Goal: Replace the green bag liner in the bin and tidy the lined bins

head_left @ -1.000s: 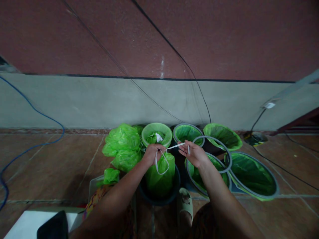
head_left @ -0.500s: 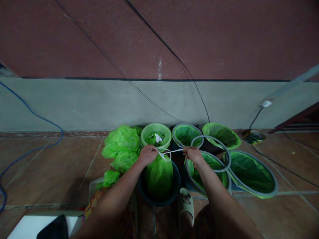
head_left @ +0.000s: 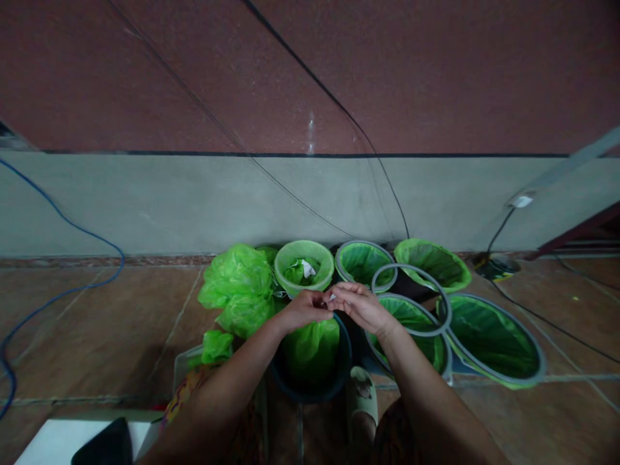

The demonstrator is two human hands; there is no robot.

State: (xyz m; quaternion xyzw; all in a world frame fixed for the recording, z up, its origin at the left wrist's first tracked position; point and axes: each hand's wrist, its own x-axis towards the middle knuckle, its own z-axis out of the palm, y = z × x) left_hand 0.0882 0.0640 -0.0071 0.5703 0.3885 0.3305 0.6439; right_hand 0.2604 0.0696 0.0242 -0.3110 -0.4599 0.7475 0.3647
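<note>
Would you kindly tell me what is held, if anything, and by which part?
The left hand and right hand seem to hold the green bag below them by its white tie; exact grip is hidden.

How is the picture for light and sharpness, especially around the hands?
Head view: dim overall, upper corners darkest; no strong glare, though the white surface at lower left reads bright. Head view: left hand and right hand look slightly soft, the white strip at their fingertips too small to trace. Head view: inside the dark bin, shadow hides detail around the green bag.
</note>
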